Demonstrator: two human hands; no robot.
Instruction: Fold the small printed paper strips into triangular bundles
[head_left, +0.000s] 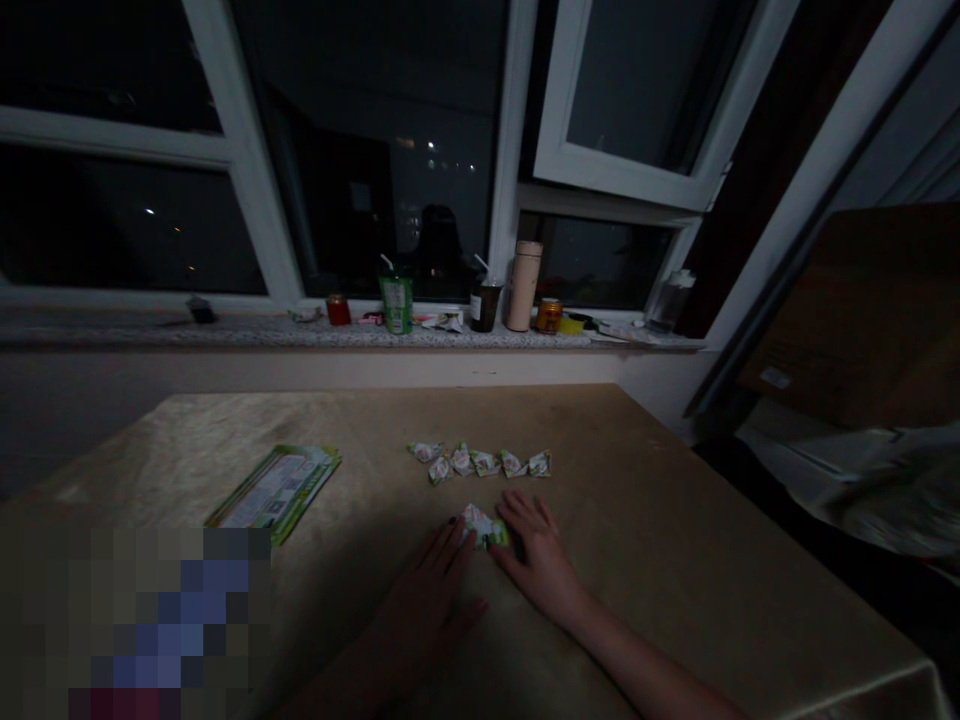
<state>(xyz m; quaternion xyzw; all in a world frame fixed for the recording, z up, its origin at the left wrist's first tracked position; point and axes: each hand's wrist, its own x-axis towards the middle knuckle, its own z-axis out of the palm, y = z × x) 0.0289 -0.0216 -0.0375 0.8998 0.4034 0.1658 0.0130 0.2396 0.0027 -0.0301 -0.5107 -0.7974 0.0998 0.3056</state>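
Print on the green-and-white wrapper (pixel 484 528), lower centre of the frame, and the larger packet (pixel 277 490), left, seems too dim to read. Left hand (pixel 421 592) and right hand (pixel 546 566) lie palms down, fingers extended, touching the wrapper's sides.

I record one table (pixel 645 520), its surface tan with a dull sheen toward the left. At mid-table I count six small folded packets (pixel 486 463) in an uneven row, the second from the left set slightly nearer than its neighbours. Just nearer than the row I find a single white-and-green wrapper (pixel 486 528) lying on the surface. To the left I note a flat green-and-white bag (pixel 281 490), set obliquely. Pixelation prevents my inspecting the near-left corner.
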